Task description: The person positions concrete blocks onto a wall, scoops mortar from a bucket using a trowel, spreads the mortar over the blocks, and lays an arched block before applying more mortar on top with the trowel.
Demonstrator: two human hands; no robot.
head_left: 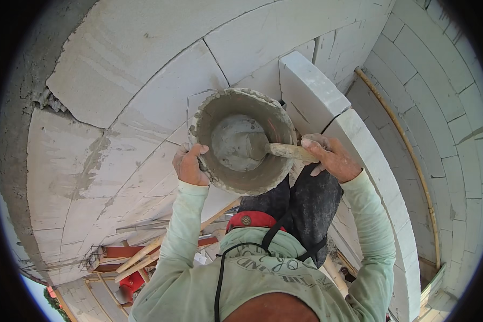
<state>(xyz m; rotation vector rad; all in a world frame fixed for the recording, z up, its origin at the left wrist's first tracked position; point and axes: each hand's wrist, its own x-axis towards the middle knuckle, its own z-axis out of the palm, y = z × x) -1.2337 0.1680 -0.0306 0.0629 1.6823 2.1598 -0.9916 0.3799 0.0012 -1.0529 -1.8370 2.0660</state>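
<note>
A round bucket caked in grey mortar is tilted toward me in front of the block wall, and its thin wire handle hangs loose on the left side. My left hand is closed on the bucket's left rim, thumb over the edge. My right hand is closed round the wooden handle of a trowel. The trowel's mortar-coated blade reaches inside the bucket, against the wet grey mortar at the bottom. How deep the blade sits in the mortar I cannot tell.
A wall of large white blocks stands ahead and to the left. At the right a narrower block wall rises close to my right arm. Beyond it leans a bamboo pole. Wooden poles and a person in red are lower left.
</note>
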